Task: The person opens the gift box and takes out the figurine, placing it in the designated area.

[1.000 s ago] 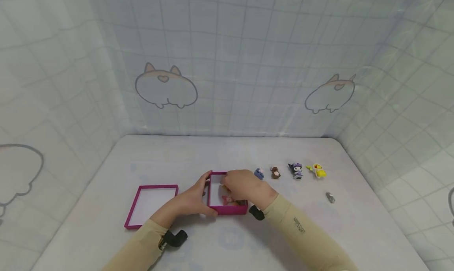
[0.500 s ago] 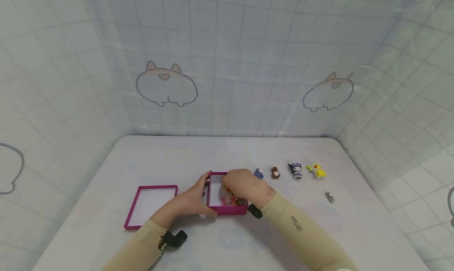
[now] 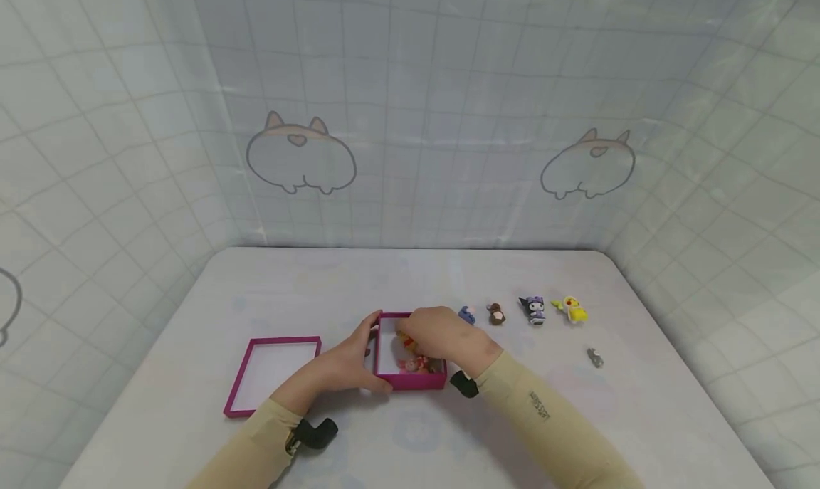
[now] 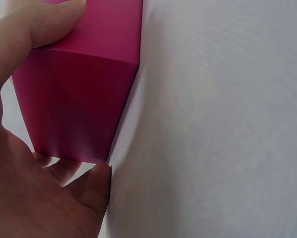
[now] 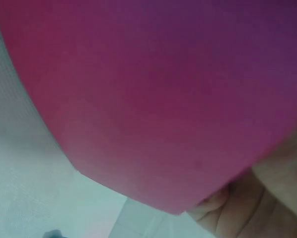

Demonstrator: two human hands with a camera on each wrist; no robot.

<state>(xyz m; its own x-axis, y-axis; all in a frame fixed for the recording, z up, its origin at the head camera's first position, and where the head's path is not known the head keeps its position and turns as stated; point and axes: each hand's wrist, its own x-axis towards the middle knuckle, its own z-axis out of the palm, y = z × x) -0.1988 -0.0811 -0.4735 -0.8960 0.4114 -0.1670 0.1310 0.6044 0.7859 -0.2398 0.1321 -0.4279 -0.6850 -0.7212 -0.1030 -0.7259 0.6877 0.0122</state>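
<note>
An open magenta box point(image 3: 413, 382) stands on the white table, with small colourful figures point(image 3: 419, 364) inside it. My left hand point(image 3: 370, 354) grips the box's left wall, thumb at the near corner. The left wrist view shows the thumb point(image 4: 39, 29) and a finger point(image 4: 91, 186) on the box point(image 4: 84, 99). My right hand point(image 3: 415, 334) reaches into the box from the right with its fingers curled down by an orange-yellow figure point(image 3: 406, 343). Whether they pinch it is hidden. The right wrist view shows only the box wall point(image 5: 153, 99) and part of the palm point(image 5: 272, 198).
The box's lid point(image 3: 238, 379) lies open side up to the left. Right of the box stand a blue figure point(image 3: 467, 315), a brown one point(image 3: 496, 313), a purple-black one point(image 3: 534, 309) and a yellow one point(image 3: 572, 309). A small grey piece point(image 3: 596, 358) lies nearer. Tiled cloth walls surround the table.
Both hands stay at the box. The right hand's fingers have shifted slightly inside it, and the orange-yellow figure shows more by the fingertips. The head view has tilted a little.
</note>
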